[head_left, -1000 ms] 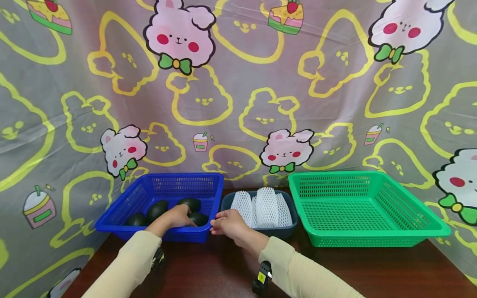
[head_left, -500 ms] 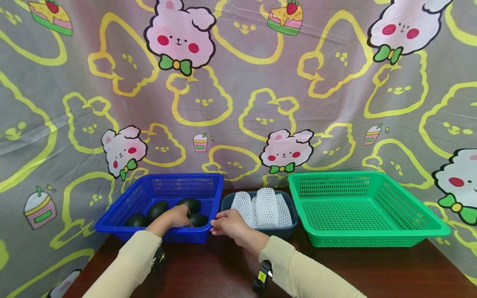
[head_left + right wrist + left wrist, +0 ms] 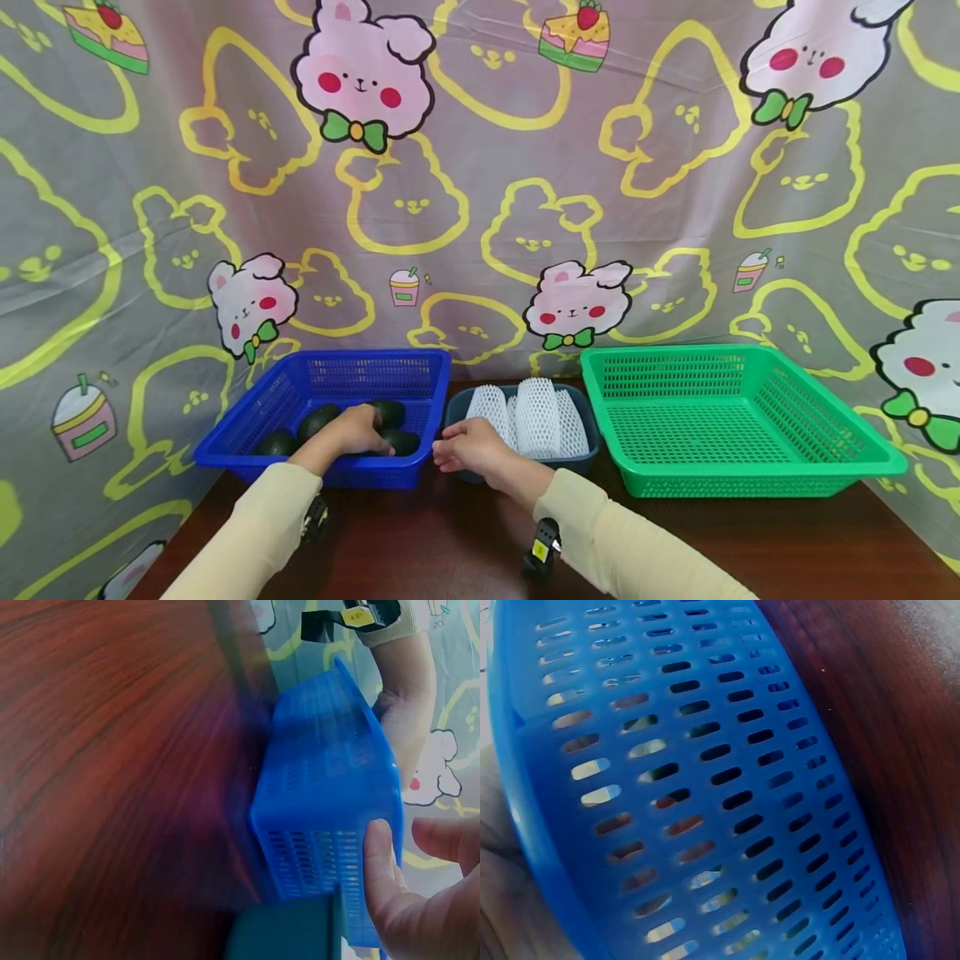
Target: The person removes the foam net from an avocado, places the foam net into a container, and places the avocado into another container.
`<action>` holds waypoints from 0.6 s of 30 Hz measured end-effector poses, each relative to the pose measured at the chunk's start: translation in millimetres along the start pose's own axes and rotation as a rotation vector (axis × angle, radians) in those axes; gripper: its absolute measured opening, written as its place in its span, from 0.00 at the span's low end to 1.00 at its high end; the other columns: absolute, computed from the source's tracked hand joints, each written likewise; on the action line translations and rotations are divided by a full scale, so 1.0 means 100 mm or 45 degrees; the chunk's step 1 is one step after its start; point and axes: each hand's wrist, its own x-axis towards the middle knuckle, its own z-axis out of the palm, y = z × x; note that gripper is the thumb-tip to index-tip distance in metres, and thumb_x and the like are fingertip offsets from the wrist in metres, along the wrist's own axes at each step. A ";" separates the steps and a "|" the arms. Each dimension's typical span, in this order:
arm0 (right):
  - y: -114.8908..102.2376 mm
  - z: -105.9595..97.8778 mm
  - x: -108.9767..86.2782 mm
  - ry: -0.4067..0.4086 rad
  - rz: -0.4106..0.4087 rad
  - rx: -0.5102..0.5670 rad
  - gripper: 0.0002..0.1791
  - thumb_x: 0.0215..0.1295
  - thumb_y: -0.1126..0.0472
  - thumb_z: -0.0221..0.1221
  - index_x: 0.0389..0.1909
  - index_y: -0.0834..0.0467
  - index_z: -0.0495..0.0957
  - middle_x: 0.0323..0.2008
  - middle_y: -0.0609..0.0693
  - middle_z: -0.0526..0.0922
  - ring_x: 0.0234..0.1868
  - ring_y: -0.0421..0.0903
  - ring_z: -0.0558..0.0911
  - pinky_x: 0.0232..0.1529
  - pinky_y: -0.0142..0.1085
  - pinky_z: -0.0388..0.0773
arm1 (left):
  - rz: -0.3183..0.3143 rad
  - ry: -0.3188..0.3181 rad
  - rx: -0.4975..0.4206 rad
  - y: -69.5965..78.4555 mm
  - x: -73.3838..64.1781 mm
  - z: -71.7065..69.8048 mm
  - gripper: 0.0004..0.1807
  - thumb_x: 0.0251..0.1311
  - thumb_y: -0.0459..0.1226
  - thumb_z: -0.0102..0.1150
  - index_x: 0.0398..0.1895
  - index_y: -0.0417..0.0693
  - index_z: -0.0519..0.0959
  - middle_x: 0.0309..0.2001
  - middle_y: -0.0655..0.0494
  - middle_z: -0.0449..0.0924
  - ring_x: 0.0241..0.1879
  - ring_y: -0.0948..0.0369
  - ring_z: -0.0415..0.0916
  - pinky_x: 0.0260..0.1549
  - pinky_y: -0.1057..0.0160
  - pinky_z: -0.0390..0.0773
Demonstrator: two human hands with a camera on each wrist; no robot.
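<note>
My left hand (image 3: 352, 432) reaches over the front rim of the blue basket (image 3: 431, 392), palm down among several dark green avocados. One avocado (image 3: 401, 442) lies by its thumb, and another (image 3: 389, 413) sits just behind. The undersides of the fingers are hidden, so whether they hold an avocado does not show. In the left wrist view, the basket's slotted wall (image 3: 727, 780) covers most of the hand. Just right of the basket's front corner is my right hand (image 3: 472, 450), thumb and fingers apart and nothing between them, partly in front of a dark tub (image 3: 573, 468).
White foam net sleeves (image 3: 538, 417) stand in the dark tub between the baskets. A green basket (image 3: 757, 485) with no contents showing is at the right. All stand on a dark red-brown wooden table (image 3: 450, 550), with a patterned cloth (image 3: 480, 167) hanging behind.
My left hand has risen slightly inside the blue basket, and its thumb shows again. My right hand has shifted a little to the right, away from the basket's corner.
</note>
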 end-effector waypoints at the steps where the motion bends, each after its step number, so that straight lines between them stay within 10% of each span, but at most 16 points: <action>1: -0.02 -0.02 0.00 -0.005 0.000 -0.004 0.18 0.63 0.72 0.59 0.50 0.80 0.69 0.36 0.69 0.83 0.33 0.53 0.85 0.35 0.43 0.83 | -0.005 -0.004 -0.008 0.01 0.00 -0.01 0.31 0.43 0.41 0.77 0.44 0.24 0.77 0.43 0.34 0.80 0.48 0.40 0.76 0.49 0.45 0.74; 10: -0.35 -0.34 -0.01 -0.024 -0.010 -0.121 0.20 0.67 0.67 0.58 0.54 0.76 0.70 0.39 0.66 0.83 0.41 0.58 0.84 0.43 0.46 0.81 | -0.028 -0.008 -0.025 0.21 0.00 -0.22 0.35 0.46 0.42 0.76 0.51 0.23 0.74 0.49 0.33 0.78 0.51 0.40 0.74 0.49 0.45 0.75; 18: -0.75 -0.73 0.05 0.121 -0.021 -0.180 0.20 0.66 0.64 0.61 0.54 0.71 0.73 0.45 0.63 0.82 0.40 0.51 0.84 0.41 0.41 0.82 | 0.023 0.187 -0.108 0.45 0.18 -0.34 0.37 0.50 0.44 0.73 0.57 0.27 0.72 0.56 0.33 0.74 0.56 0.40 0.71 0.54 0.45 0.71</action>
